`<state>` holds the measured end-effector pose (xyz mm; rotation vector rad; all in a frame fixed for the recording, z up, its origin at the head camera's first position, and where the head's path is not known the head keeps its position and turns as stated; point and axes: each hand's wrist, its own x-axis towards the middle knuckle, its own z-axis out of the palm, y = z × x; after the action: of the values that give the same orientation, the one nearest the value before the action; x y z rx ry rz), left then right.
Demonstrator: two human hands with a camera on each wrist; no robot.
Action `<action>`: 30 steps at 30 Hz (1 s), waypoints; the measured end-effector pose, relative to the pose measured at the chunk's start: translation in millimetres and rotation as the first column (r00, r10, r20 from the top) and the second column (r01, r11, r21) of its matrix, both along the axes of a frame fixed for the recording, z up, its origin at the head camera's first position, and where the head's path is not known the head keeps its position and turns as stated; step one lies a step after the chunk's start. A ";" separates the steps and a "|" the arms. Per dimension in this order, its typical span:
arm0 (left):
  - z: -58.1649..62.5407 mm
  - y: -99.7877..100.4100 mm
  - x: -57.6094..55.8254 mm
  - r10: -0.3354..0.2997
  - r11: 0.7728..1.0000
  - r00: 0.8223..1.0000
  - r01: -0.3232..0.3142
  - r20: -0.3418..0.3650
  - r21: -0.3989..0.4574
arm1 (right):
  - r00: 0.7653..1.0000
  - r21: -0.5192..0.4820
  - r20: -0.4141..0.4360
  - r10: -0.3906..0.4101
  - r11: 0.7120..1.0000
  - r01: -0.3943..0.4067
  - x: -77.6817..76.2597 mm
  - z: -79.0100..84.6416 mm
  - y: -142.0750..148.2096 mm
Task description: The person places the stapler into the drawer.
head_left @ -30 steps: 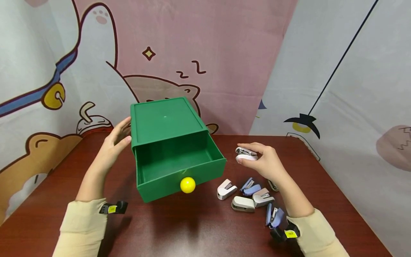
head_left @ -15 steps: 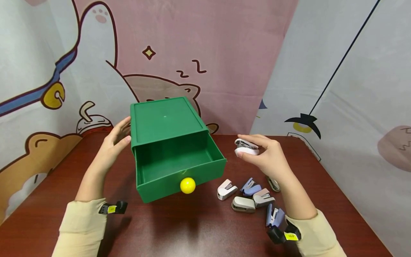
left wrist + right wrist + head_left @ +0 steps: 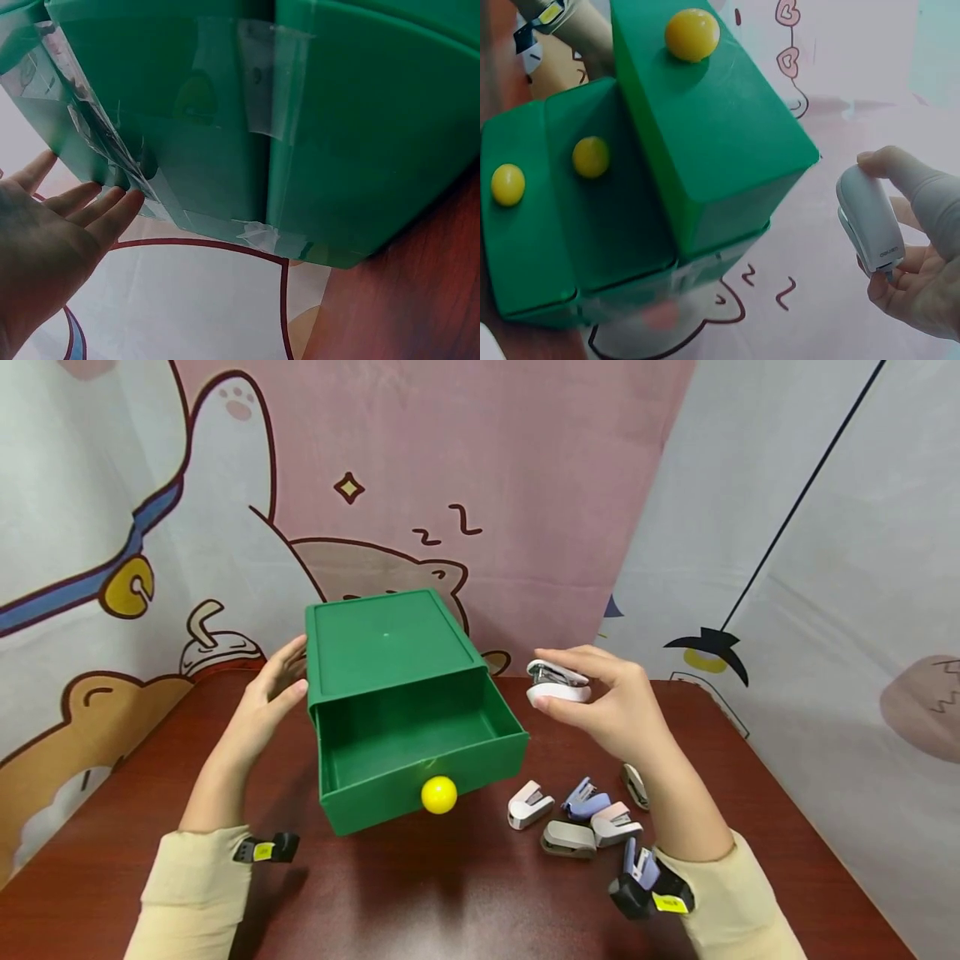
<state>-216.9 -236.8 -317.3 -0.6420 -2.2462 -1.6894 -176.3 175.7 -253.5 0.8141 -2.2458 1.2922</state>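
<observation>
A green drawer cabinet [image 3: 386, 639] stands left of the middle, its top drawer [image 3: 360, 802] pulled out and a yellow round knob [image 3: 438, 795] on that drawer's front. The right wrist view shows lower drawers with knobs of the same kind. Against the cabinet's left side rests my left hand [image 3: 258, 706], fingers spread and fairly straight; the left wrist view shows fingertips [image 3: 131, 202] at clear tape there. My right hand [image 3: 622, 706] pinches a white stapler [image 3: 561, 693] between thumb and fingers. It is held in the air, right of the drawer and apart from it.
Several small staplers lie on the brown table in front of my right forearm: a pink-and-white one [image 3: 529, 806], a blue one [image 3: 586, 800] and a grey one [image 3: 567, 839] among them. A printed curtain [image 3: 570, 510] hangs behind the table.
My right hand has risen and moved left toward the drawer with the white stapler. The left hand and the cabinet have stayed in place.
</observation>
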 end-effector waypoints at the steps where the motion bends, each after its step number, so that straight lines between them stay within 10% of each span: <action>1: -0.3 0.3 0.1 -0.001 1.000 1.000 0.001 0.002 0.002 | 1.000 -0.005 0.000 0.018 1.000 -0.018 -0.2 2.0 -2.3; 30: 0.3 1.3 1.4 -0.020 0.999 1.000 0.020 0.019 0.036 | 0.956 0.062 0.148 0.254 0.962 -0.265 -12.6 5.3 -64.8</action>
<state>-215.5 -235.5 -317.0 -0.6447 -2.2240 -1.7487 -189.0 111.0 -248.2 1.1125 -2.3748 1.4198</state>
